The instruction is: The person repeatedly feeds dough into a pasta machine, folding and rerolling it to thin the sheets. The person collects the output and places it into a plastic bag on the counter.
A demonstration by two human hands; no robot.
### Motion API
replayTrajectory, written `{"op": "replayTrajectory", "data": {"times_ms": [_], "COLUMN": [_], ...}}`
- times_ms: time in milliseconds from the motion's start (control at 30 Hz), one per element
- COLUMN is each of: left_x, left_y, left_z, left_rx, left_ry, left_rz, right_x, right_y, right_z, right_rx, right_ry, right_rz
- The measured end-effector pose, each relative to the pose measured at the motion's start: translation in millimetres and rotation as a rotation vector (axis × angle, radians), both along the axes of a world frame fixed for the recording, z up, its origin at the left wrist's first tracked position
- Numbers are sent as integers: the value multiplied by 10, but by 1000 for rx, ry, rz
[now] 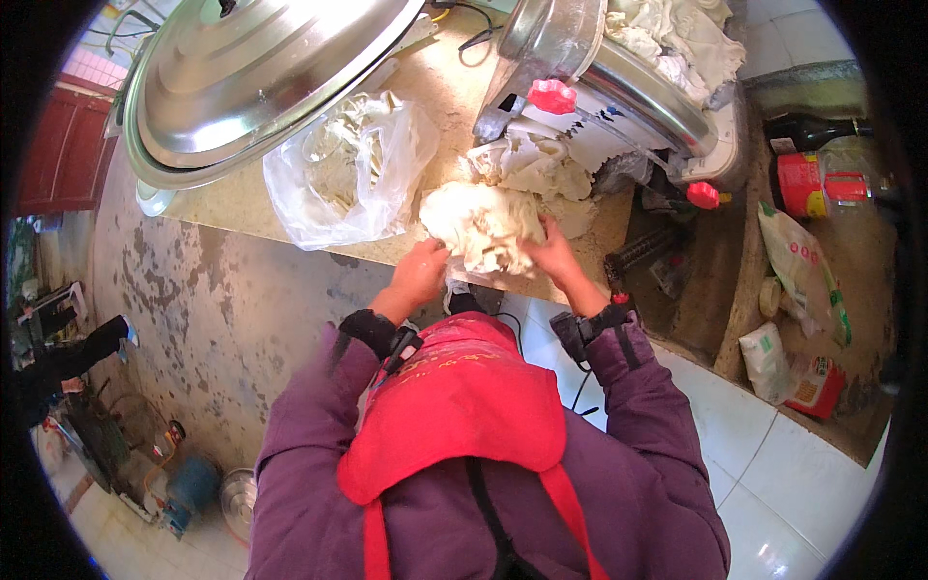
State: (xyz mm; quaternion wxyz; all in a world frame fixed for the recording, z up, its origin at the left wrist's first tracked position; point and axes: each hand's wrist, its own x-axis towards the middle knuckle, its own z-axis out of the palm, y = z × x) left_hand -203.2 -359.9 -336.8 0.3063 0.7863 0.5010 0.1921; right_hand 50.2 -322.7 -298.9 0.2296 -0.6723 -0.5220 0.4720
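A crumpled mass of pale dough [482, 221] lies near the front edge of the table [304, 232]. My left hand [423, 270] touches its lower left side. On the right side, my right hand [554, 254] has its fingers against the dough, which partly hides them. Just behind the mass, more ragged dough sheets [544, 167] sit under a metal dough-rolling machine [638, 94] with red knobs. A clear plastic bag [355, 174] holding pale dough pieces or strips stands to the left.
A large lidded metal pan [268, 72] fills the table's back left. More dough [674, 43] is heaped on top of the machine. Shelving on the right holds a dark bottle [812, 133], a plastic jar with a red label [801, 181] and packets. A blue gas cylinder [192, 482] stands lower left.
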Motion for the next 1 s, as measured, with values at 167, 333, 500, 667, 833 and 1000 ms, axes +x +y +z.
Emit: {"op": "replayTrajectory", "data": {"times_ms": [167, 333, 500, 667, 833, 1000], "left_x": [-12, 490, 656, 692, 636, 642], "left_y": [223, 449, 482, 532, 606, 590], "left_z": [225, 177, -56, -182, -157, -212], "left_rx": [-35, -143, -299, -301, -463, -443], "left_ry": [25, 129, 288, 116, 78, 59], "left_rz": [1, -201, -290, -328, -424, -523], "right_x": [21, -519, -850, -939, -932, -1000], "right_y": [-159, 305, 489, 622, 839, 1135], "right_z": [115, 107, -331, -741, -1003, -1021], "right_rx": [375, -46, -237, -185, -277, -506], "right_ry": [-844, 20, 106, -22, -175, -184], "right_rz": [316, -128, -238, -393, -335, -393]}}
